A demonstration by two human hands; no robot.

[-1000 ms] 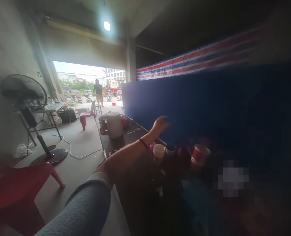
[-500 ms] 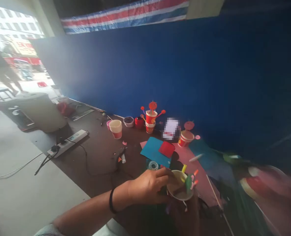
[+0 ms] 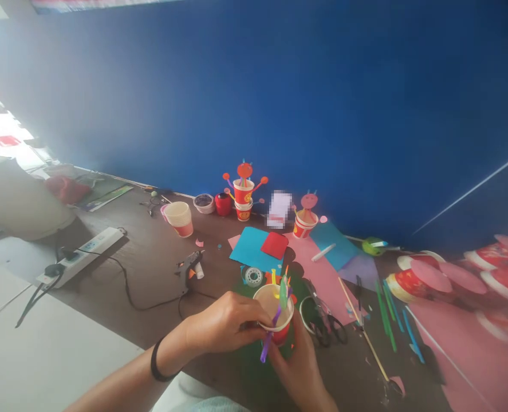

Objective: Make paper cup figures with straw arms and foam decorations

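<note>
"Since half a second ago my view has swung rightward, and the right hand [image 3: 299,363], only a blur then, now shows plainly on the paper cup [image 3: 279,336] with the left hand [image 3: 225,323]."

"How do they grip it?"

"Left thumb and fingers pinch the near rim, right beside a purple straw [image 3: 265,350] hanging over it. From my end I can't tell whether the straw is caught too. The right hand wraps the cup's side, at the near part of the table [image 3: 159,252]. Inside stand a green cutout [image 3: 284,294] and a yellow straw [image 3: 274,276]."

"Anything crowding it?"

"Scissors [image 3: 323,315] lie just beside the right hand, and a tape roll [image 3: 254,277] sits just past the cup. Further left I see a glue gun [image 3: 188,270] and a power strip [image 3: 84,256]; at the back, a stack of cups [image 3: 180,218] and a two-cup figure [image 3: 244,199]."

"And the room?"

"Dark brown tabletop, a tall, flat blue panel [image 3: 322,114] behind, pale floor [image 3: 73,360] at lower left."

"Materials?"

"Flat coloured sheets — a blue sheet [image 3: 245,253] under a small red rectangle [image 3: 275,245], and a pink sheet [image 3: 322,280]. Rightward lie a thin wooden stick [image 3: 369,343] and slim green straws [image 3: 385,312]; beyond them, patterned cups [image 3: 408,283] carry smooth, round pink discs [image 3: 432,274]."
</note>
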